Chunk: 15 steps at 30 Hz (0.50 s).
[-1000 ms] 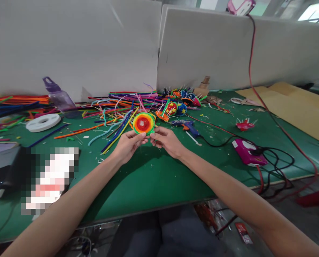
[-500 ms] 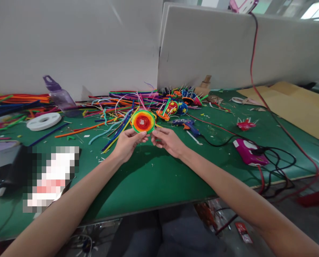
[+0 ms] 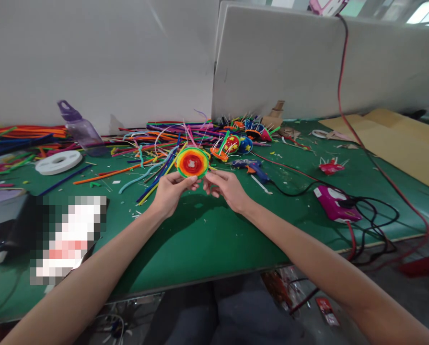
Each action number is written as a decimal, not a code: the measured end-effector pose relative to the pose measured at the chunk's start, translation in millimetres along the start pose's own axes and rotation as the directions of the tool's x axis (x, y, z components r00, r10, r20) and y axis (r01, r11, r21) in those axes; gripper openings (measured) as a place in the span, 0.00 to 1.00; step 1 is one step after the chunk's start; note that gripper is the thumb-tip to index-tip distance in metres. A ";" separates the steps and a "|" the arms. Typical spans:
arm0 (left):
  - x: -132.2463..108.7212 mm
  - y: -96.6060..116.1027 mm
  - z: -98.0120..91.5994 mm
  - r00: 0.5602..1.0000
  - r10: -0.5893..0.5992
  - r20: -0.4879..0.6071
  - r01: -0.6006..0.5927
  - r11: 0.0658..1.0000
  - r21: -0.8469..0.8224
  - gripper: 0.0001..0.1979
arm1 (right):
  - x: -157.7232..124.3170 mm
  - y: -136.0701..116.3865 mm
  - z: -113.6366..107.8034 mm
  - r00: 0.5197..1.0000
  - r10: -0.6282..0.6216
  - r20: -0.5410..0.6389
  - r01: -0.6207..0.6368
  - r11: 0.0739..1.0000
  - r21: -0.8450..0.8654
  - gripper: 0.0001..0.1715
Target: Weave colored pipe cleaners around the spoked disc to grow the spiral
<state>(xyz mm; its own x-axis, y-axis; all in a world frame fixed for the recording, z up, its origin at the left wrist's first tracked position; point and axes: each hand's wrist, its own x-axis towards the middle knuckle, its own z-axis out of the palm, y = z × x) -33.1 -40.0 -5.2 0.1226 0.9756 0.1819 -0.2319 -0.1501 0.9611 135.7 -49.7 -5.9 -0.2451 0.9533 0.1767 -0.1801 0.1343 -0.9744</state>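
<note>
A round disc of coiled pipe cleaners (image 3: pixel 192 163) is held up above the table, its rings running from green outside through yellow and orange to a red middle with a pale patch. My left hand (image 3: pixel 173 191) pinches its lower left edge between thumb and fingers. At the lower right edge, my right hand (image 3: pixel 226 189) grips the rim with thumb and curled fingers. Behind the disc lies a pile of loose pipe cleaners (image 3: pixel 160 155) in many colours. A blue glue gun (image 3: pixel 250 166) rests to the right of my right hand.
Left stand a purple bottle (image 3: pixel 81 127), a white ribbon spool (image 3: pixel 59 163) and a blurred-out phone (image 3: pixel 70 237). Rightward are star-dotted ornaments (image 3: pixel 232 143), a spiky red piece (image 3: pixel 331 166), a magenta power strip (image 3: pixel 336 203) with cables, and brown paper (image 3: pixel 390 143). Grey panels (image 3: pixel 289 62) border the back.
Almost nothing differs. Both hands hold the disc in nearly the same place, and the right fingers have shifted very slightly.
</note>
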 end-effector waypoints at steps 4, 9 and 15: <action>-0.6 -1.3 0.6 0.999 0.039 -0.015 -0.039 0.998 0.048 0.11 | -1.7 0.2 3.4 0.995 -0.080 -0.058 0.075 0.993 -0.086 0.19; -0.6 -2.3 -0.1 0.999 0.054 -0.004 -0.054 0.996 0.066 0.11 | -1.4 2.0 5.7 0.994 -0.075 -0.079 0.071 0.996 -0.050 0.18; -1.1 -0.7 1.3 0.999 0.049 0.003 -0.049 0.997 0.064 0.11 | -1.3 2.3 6.0 0.996 -0.044 -0.079 0.044 0.999 -0.009 0.17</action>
<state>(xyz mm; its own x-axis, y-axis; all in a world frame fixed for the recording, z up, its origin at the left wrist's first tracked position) -31.8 -41.1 -5.9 0.1142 0.9666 0.2294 -0.1755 -0.2076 0.9623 129.9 -52.3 -7.5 -0.1611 0.9647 0.2082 -0.1818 0.1783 -0.9670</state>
